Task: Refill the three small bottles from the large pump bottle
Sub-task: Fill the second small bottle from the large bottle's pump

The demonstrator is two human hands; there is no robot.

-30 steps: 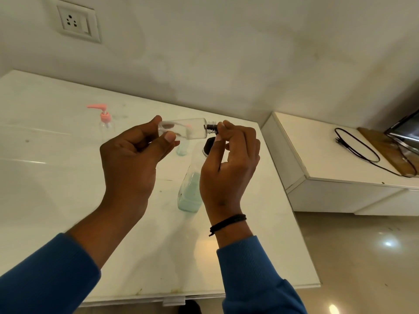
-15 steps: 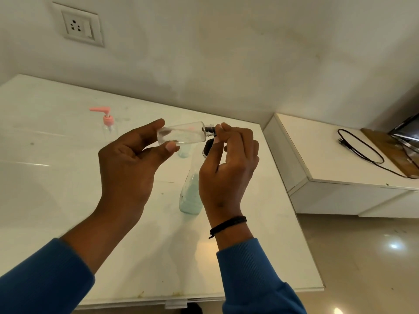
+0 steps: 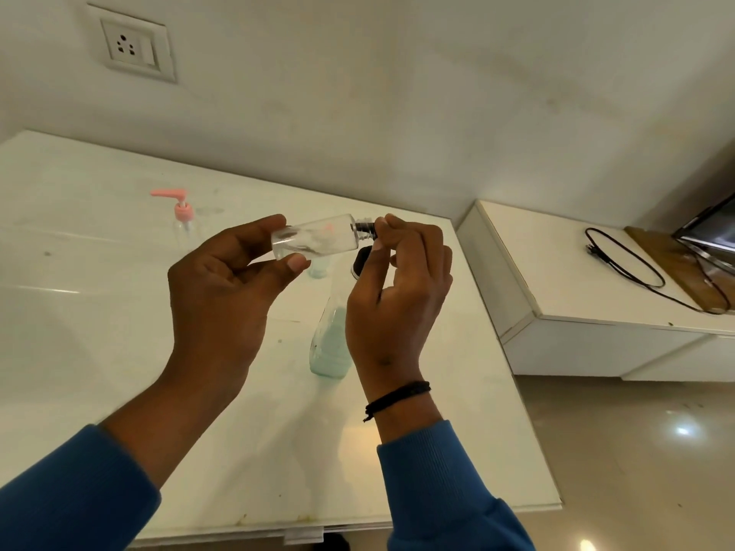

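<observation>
White table (image 3: 99, 312), bottles (image 3: 328, 344) on it

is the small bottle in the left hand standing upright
No, the small bottle lies nearly sideways in the left hand, its neck toward the right hand.

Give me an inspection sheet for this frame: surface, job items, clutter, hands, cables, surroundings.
Surface: white glossy table, faint smudges.
Job items: clear small bottle held sideways in the air; pink-pump bottle standing far left; large bottle with pale green liquid standing behind the right hand; another small bottle partly hidden.
Clutter: nothing seen.
Hands: left hand grips the small bottle's body; right hand pinches its black cap.
Cables: black cable on the side cabinet.
Surroundings: wall socket, screen at right edge.
</observation>
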